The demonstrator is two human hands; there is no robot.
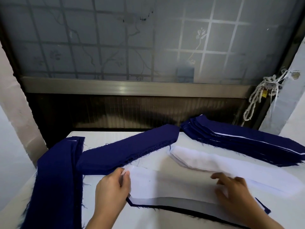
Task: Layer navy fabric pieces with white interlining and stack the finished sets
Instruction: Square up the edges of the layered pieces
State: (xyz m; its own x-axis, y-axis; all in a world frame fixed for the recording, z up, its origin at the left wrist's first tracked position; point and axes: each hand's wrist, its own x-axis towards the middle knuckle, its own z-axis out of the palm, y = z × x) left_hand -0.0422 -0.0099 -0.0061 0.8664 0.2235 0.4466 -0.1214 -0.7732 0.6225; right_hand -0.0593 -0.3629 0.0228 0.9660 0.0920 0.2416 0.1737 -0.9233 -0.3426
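Left hand (113, 187) pinches white interlining (173, 184) end, right hand (231, 192) presses it flat-fingered; navy piece (264, 209) beneath mostly hidden.

A garment workroom: cut navy fabric stacks (125, 151) (frayed edges) on a white table (148, 217).

The white table (153, 162) carries five lots of cloth. At 9 o'clock a navy stack (56, 179) runs from the far edge to the near-left edge. Just beside it, from 10 to 12 o'clock, lies a second navy stack (127, 151) with frayed edges. At 2 o'clock sits a layered pile (239, 142), navy with white edges showing. At 3 o'clock lies a white interlining pile (198, 159). At 6 o'clock a navy piece (262, 206) lies flat under a white interlining sheet (165, 184).
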